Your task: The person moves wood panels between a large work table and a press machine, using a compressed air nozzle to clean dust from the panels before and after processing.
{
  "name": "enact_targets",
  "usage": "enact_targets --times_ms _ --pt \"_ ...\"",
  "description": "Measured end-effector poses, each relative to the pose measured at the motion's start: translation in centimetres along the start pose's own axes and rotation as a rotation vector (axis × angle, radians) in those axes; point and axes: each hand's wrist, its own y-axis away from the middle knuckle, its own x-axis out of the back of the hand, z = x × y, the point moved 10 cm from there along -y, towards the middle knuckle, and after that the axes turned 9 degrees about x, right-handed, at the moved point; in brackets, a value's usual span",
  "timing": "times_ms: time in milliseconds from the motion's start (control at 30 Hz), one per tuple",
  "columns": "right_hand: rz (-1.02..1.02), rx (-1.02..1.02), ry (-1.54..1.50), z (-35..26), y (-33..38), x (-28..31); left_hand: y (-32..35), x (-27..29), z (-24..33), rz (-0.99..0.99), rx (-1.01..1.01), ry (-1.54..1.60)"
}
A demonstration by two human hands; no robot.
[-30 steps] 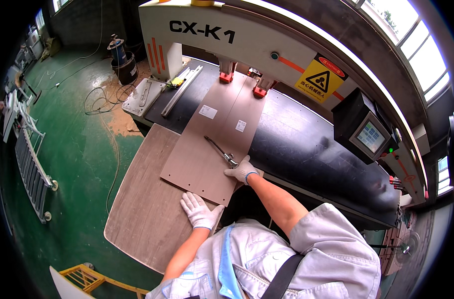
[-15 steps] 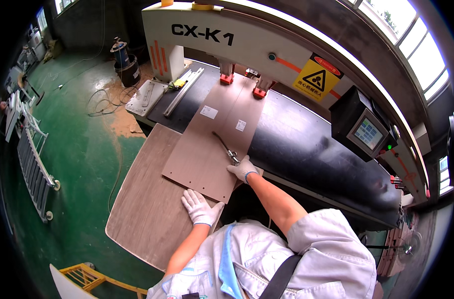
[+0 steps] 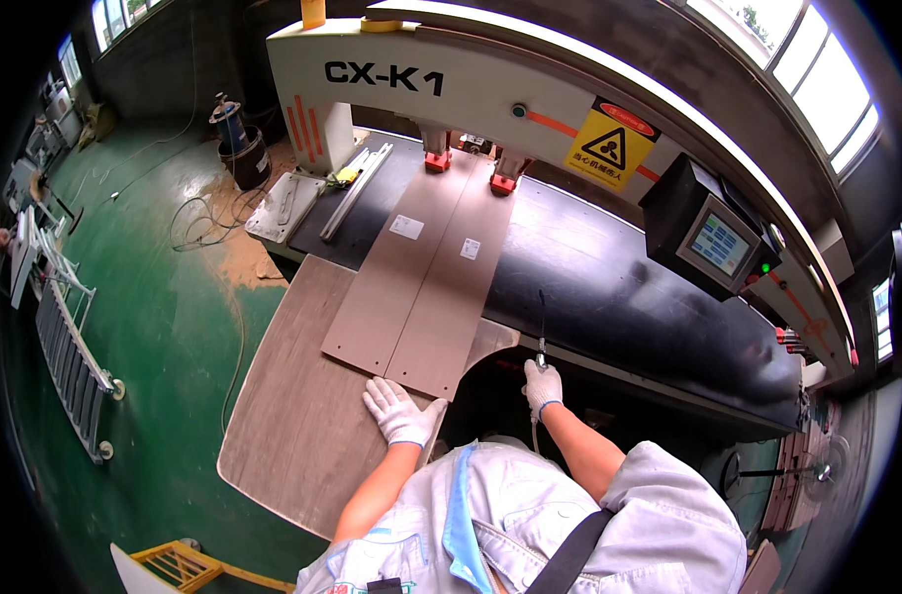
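Two narrow brown boards [image 3: 411, 287] lie side by side, each with a white label and small holes near its near end. Their far ends reach under the red-tipped clamps [image 3: 438, 160] of a white machine. My left hand [image 3: 399, 411], in a white glove, is spread flat against the boards' near edge, over the wood-grain side table [image 3: 302, 396]. To the right of the boards, my gloved right hand [image 3: 543, 386] is closed around an air blow gun [image 3: 541, 358]. Its thin nozzle points away from me over the black machine bed; a hose trails down from my hand.
A control box with a touchscreen [image 3: 720, 241] hangs at the right of the machine beam [image 3: 530, 89]. Metal rails [image 3: 357, 191] lie at the bed's left. On the green floor stand a bucket [image 3: 244, 158], loose cable and a yellow-framed cart [image 3: 189, 566].
My right hand has carried the air blow gun from above the boards to the right, off their edge. My left hand stays at the boards' near edge.
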Motion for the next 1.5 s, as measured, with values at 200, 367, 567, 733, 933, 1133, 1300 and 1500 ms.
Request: enact_targets --times_ms 200,367,567,733,933,1133,1300,1500 --pt "-0.194 0.124 0.006 -1.7 4.6 -0.4 0.0 0.0 -0.3 0.046 -0.010 0.022" --pt "-0.436 0.361 0.520 -2.2 8.5 -1.0 -1.1 -0.4 -3.0 0.296 -0.062 0.257" --pt "-0.050 -0.020 -0.021 6.8 6.0 6.6 -10.0 7.0 -10.2 0.490 0.219 0.291" --pt "0.138 -0.323 -0.266 11.5 8.1 12.2 -15.1 7.6 -5.9 -0.046 0.142 0.025" --pt "-0.182 0.336 0.511 6.4 11.4 10.7 -13.7 8.2 -3.7 -0.124 0.182 -0.133" --pt "-0.112 0.033 0.047 7.9 9.4 11.3 -14.0 8.1 -4.6 -0.104 0.172 -0.145" --pt "-0.307 0.067 0.138 4.0 7.9 8.2 -13.7 8.4 -3.6 -0.099 0.166 -0.138" --pt "-0.615 -0.081 -0.062 -4.4 8.4 -0.2 -12.4 7.7 -3.9 -0.071 0.173 -0.135"
